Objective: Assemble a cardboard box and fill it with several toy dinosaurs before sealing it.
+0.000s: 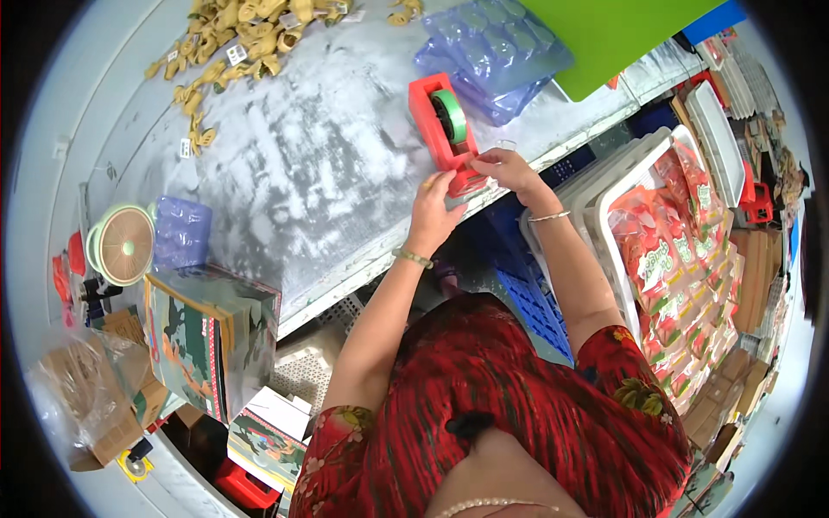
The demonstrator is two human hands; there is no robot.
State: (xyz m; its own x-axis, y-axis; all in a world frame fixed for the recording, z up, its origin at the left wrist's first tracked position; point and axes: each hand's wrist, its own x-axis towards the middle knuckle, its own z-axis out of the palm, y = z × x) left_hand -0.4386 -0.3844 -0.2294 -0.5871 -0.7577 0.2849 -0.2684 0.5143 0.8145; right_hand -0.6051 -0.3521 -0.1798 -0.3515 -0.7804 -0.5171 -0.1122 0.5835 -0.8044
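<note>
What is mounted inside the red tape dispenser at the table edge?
A green tape roll sits upright in the red tape dispenser. Left hand and right hand cover its near end, so the cutter is hidden.

Near the upper middle of the frame, both hands meet at the near end of a red tape dispenser [442,129] standing on a scuffed white table [285,173]. The left hand [434,210] and right hand [508,169] pinch at the tape there. Clear blue plastic trays [492,52] lie just behind the dispenser, tan pieces [233,39] at upper left, red packets [682,250] at right.
</note>
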